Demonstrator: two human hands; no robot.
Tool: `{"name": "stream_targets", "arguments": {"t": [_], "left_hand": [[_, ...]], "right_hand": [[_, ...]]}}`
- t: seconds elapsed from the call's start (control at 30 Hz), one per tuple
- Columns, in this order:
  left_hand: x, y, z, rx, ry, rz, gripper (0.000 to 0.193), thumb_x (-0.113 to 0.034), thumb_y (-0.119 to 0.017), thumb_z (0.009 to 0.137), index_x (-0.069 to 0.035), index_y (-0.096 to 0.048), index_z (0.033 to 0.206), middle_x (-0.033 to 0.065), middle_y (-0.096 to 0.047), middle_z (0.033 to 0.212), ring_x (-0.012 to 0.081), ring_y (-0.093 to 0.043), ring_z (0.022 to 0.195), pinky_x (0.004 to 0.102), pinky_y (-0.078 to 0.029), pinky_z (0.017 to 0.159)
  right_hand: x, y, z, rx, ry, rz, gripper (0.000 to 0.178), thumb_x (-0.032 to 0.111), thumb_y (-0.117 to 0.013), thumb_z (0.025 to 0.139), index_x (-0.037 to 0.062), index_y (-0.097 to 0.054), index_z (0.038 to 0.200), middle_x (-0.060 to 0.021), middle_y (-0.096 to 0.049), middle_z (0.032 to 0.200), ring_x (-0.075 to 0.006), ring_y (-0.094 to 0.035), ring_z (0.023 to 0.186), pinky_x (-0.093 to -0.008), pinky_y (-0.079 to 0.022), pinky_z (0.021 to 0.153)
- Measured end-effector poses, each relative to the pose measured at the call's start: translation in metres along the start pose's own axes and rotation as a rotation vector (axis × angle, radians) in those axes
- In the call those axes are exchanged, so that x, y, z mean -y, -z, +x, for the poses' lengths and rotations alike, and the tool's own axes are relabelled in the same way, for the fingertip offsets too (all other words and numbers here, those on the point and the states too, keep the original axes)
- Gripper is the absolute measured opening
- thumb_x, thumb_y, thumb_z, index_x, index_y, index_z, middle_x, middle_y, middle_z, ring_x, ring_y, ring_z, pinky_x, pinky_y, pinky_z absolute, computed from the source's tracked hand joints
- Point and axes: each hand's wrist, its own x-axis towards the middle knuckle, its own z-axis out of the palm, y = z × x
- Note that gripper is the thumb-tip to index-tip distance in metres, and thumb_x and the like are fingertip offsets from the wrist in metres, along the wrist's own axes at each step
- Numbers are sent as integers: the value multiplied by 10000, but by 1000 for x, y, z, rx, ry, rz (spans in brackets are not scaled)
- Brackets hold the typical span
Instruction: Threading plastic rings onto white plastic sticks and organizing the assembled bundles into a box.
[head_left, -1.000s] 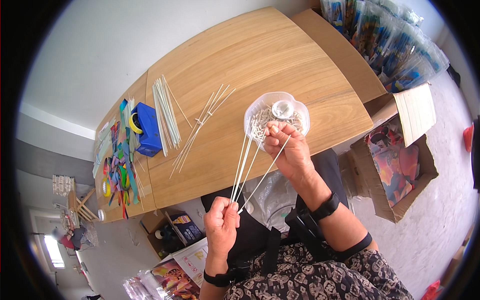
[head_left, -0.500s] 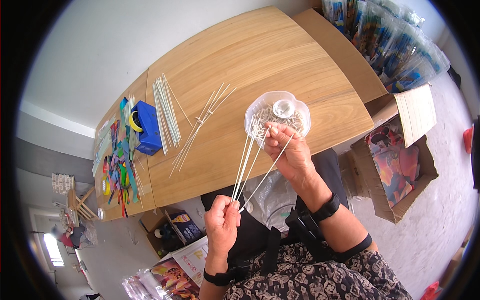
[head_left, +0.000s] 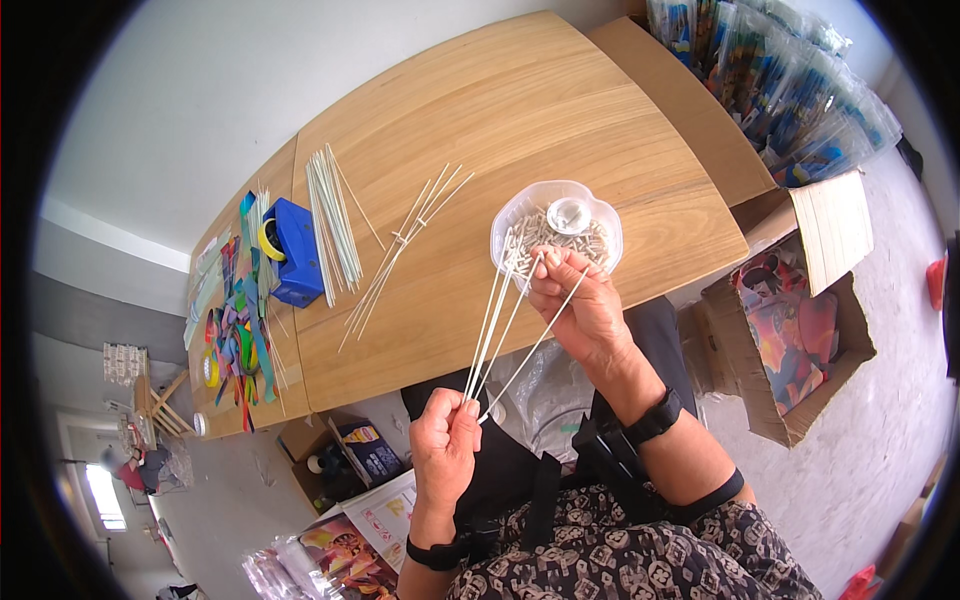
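Observation:
My left hand [head_left: 444, 448] is closed around the lower ends of several thin white sticks [head_left: 490, 322], which fan upward. My right hand [head_left: 582, 308] pinches the upper end of one stick between thumb and fingers; whether a small piece is also held there, I cannot tell. Another stick slants across in front of the right hand's fingers. Just behind the fingertips stands a clear plastic tub [head_left: 500, 215] of short off-white tube pieces, with a small white round cup [head_left: 569, 216] in it. The sticks' far ends overlap the tub's near side.
On the wooden table [head_left: 480, 110] lie a joined set of crossed sticks [head_left: 398, 245], a bundle of loose sticks [head_left: 333, 225], a blue tape dispenser [head_left: 297, 255] and colourful ribbons [head_left: 243, 310]. An open cardboard box [head_left: 790, 410] stands on the floor at right.
Almost nothing differs. The fingertips of my right hand have shifted very slightly at the stick's end; my left hand stays in place.

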Motion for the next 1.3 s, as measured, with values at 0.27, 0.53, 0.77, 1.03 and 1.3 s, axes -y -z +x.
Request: {"name": "stream_targets", "arguments": {"t": [0.27, 0.53, 0.77, 1.03, 1.3], "left_hand": [[0, 0, 0, -3, 7, 1, 175, -56, -528, 895, -24, -476, 731, -13, -467, 586, 41, -437, 460, 190, -337, 417], [1, 1, -1, 12, 31, -6, 178, -55, -520, 896, -20, -476, 727, -12, -469, 587, 43, -439, 460, 194, -339, 420], [3, 6, -1, 8, 43, -35, 171, -48, -520, 892, -20, -474, 729, -6, -472, 598, 45, -437, 462, 193, -338, 420], [-2, 7, 4, 26, 42, 8, 186, -58, -525, 892, -21, -468, 720, -7, -466, 586, 45, -441, 464, 193, -341, 424], [0, 5, 5, 27, 52, 2, 185, -63, -526, 893, -20, -473, 721, -14, -462, 577, 45, -442, 459, 192, -344, 422]], "right_hand": [[-1, 2, 1, 0, 0, 9, 158, 88, -541, 894, -41, -569, 981, -36, -554, 762, -68, -422, 599, -187, -354, 534], [1, 1, 0, -23, 3, -25, 150, 99, -555, 888, -35, -584, 949, -27, -556, 747, -66, -423, 592, -185, -355, 530], [12, 6, 0, 45, -25, -148, 130, 111, -598, 858, -11, -611, 903, -11, -561, 733, -46, -420, 584, -167, -352, 523], [16, 9, -1, 132, -105, -49, 116, 105, -560, 878, -9, -579, 887, -12, -540, 751, -28, -382, 567, -146, -295, 483], [15, 11, 0, 95, -112, 4, 111, 92, -560, 875, -15, -576, 902, -17, -540, 738, -25, -376, 571, -143, -280, 472]]}}
